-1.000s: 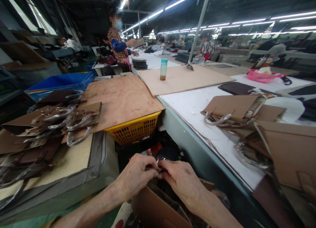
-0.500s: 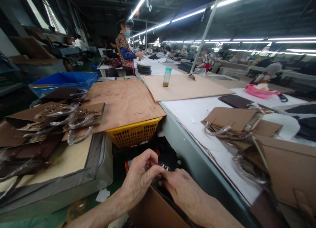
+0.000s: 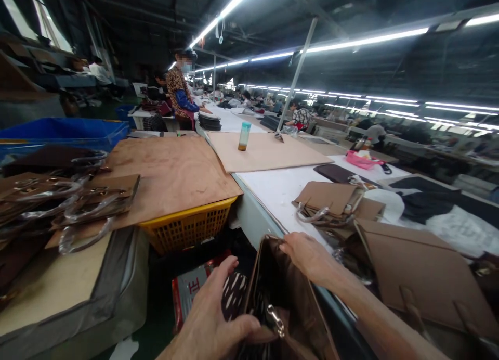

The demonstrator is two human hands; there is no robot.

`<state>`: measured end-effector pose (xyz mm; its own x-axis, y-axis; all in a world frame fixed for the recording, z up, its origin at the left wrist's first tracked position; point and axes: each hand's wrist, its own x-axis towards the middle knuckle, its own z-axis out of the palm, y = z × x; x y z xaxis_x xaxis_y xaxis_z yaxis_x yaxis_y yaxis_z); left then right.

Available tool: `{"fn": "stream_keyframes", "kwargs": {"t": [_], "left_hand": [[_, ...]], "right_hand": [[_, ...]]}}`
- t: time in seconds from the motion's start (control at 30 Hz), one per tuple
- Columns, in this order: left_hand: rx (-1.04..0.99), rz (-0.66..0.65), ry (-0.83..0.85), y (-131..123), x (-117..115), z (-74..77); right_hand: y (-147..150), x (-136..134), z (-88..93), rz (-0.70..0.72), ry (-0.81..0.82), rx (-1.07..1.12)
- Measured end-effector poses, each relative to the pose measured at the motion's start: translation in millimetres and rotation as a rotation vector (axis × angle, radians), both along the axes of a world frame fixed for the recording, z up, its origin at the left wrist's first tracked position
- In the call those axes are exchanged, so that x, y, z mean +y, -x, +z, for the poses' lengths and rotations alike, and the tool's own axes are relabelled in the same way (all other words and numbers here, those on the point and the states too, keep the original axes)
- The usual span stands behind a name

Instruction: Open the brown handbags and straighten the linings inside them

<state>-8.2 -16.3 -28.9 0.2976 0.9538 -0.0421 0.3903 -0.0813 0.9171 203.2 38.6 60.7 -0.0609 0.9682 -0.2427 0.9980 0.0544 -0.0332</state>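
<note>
A brown handbag [image 3: 307,308] stands with its mouth open in front of me, its dark inside showing. Inside the mouth hangs a strap with a metal snap hook [image 3: 276,321]. My right hand [image 3: 307,258] grips the bag's far right rim, its fingertips over the edge. On the left side, my left hand [image 3: 218,313] is open, thumb and fingers apart. Its thumb lies by the near left rim; whether it touches the bag I cannot tell. The bottom of the bag is out of view.
Handbags with wrapped handles [image 3: 97,204] lie piled at left, and more brown handbags [image 3: 421,271] lie on the right table. A yellow basket [image 3: 191,222] sits under a brown board [image 3: 167,167]. Beyond are a bottle [image 3: 244,136], a blue bin [image 3: 66,131] and a co-worker [image 3: 180,92].
My hands were together over the bag, fingers pinched. They have parted: the right has moved to the far rim, the left has opened at the left. The bag's mouth now shows wide open.
</note>
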Motion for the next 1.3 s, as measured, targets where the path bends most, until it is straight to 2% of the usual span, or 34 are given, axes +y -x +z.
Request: {"fn": "stream_keyframes", "kwargs": {"t": [0.13,0.27,0.37,0.47,0.5,0.57,0.63,0.67,0.73,0.8,0.87,0.93,1.0,1.1,1.2,1.3], "left_hand": [[0.135,-0.027,0.099,-19,1,13.2],[0.098,-0.099,0.085,-27,12,21.2],[-0.069,-0.261,0.152,-20,33,13.4],[-0.207,-0.517,0.441,-1,62,9.1],[-0.196,-0.609,0.551,7,72,10.8],[-0.117,-0.729,0.646,19,89,18.5],[0.043,-0.839,0.618,27,100,28.2],[0.159,-0.867,0.544,29,103,32.5],[0.427,-0.805,0.271,29,100,37.7],[0.634,-0.624,-0.045,25,87,38.3],[0.704,-0.468,-0.264,18,67,34.9],[0.684,-0.412,-0.394,9,47,28.8],[0.653,-0.386,-0.460,2,32,20.4],[0.647,-0.344,-0.466,-4,21,6.4],[0.640,-0.338,-0.363,-9,20,-2.3],[0.586,-0.320,-0.284,-12,22,-2.2]], "right_hand": [[1,-8,1.4,0.018,0.036,0.010],[0,-8,5.0,0.049,0.058,0.024],[-4,-10,7.4,0.107,0.088,0.047],[-12,-15,8.8,0.198,0.137,0.110],[-15,-17,8.3,0.215,0.175,0.152],[-16,-20,4.5,0.201,0.295,0.260],[-11,-22,-3.6,0.122,0.454,0.369],[-7,-22,-8.9,0.075,0.517,0.407],[2,-24,-20.6,0.007,0.567,0.441],[11,-27,-30.9,-0.029,0.502,0.416],[17,-33,-38.3,-0.049,0.387,0.360],[20,-39,-42.5,-0.065,0.290,0.300],[23,-44,-44.5,-0.063,0.226,0.244],[26,-48,-45.3,-0.041,0.157,0.177],[27,-50,-44.0,-0.029,0.131,0.157],[26,-51,-39.6,-0.011,0.155,0.177]]}}
